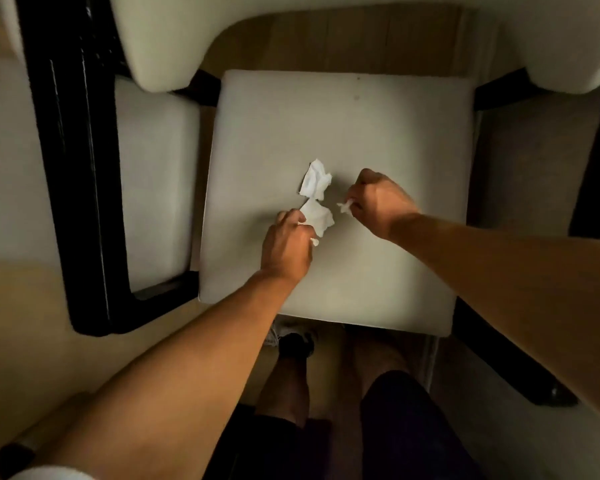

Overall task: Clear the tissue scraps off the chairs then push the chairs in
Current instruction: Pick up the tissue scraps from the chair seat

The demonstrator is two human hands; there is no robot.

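Note:
A chair with a pale square seat [378,133] fills the middle of the head view. Near the seat's centre lies a crumpled white tissue scrap [314,179], loose. Just below it a second white scrap [320,217] is pinched by my left hand [286,249]. My right hand [378,202] is closed a little to the right, with a small tissue scrap [345,205] sticking out from its fingers.
Another pale chair with a black frame [80,174] stands close on the left. A cream table edge [326,15] curves across the top, above the seat's far side. My legs and a shoe [293,341] are at the seat's near edge.

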